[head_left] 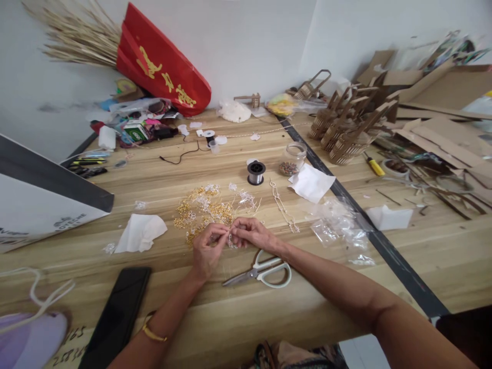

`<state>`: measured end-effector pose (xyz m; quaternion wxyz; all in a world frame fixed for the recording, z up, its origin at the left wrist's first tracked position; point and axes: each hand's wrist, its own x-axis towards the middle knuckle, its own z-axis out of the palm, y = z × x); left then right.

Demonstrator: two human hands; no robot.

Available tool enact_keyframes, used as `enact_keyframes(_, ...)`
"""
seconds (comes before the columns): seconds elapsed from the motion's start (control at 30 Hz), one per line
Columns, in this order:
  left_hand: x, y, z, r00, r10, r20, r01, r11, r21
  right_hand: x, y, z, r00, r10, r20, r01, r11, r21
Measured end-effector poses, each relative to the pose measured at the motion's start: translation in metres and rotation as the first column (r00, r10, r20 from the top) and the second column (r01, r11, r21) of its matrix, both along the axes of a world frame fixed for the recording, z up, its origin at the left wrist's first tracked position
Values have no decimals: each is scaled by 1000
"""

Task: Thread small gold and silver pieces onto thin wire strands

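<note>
My left hand (207,248) and my right hand (250,233) meet fingertip to fingertip above the wooden table (200,318), both pinched on a tiny clear-and-gold piece that is too small to name. Just beyond them lies a heap of gold rings and clear beads (205,210). White-handled scissors (265,270) lie shut on the table under my right wrist. A thin beaded chain (283,207) stretches out to the right of the heap. A gold bangle (154,334) circles my left wrist.
A wire spool (255,172) and a glass jar of beads (294,159) stand further back. White tissues (141,231) (311,183), clear plastic bags (338,223), a black phone (117,318), a red bag (161,64), wooden baskets (342,128) and cardboard scraps (434,113) surround the work area.
</note>
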<state>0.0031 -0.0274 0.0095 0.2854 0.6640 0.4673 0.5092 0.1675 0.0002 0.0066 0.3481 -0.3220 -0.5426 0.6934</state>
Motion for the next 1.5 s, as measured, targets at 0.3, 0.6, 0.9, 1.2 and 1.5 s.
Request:
enact_keyframes(0.3, 0, 2, 5, 979, 12, 205, 21, 987, -157, -1, 0, -1, 1000, -18, -13, 18, 1000, -11)
enact_keyframes(0.6, -5, 6, 1, 967, 87, 239, -21, 964, -266, 0, 0, 0, 999, -44, -23, 44, 999, -16)
enact_keyframes(0.9, -11, 10, -2, 976, 127, 175, -73, 955, -288, 0, -1, -4, 994, -95, -48, 97, 995, 33)
enact_keyframes(1.2, -21, 11, -8, 997, 63, 47, -46, 955, -293, -2, -1, -5, 994, -108, -12, 109, 992, 60)
enact_keyframes(1.5, -21, 6, 4, 999, -5, 38, 16, 948, -317, -1, -1, -3, 992, -124, 28, 123, 992, 30)
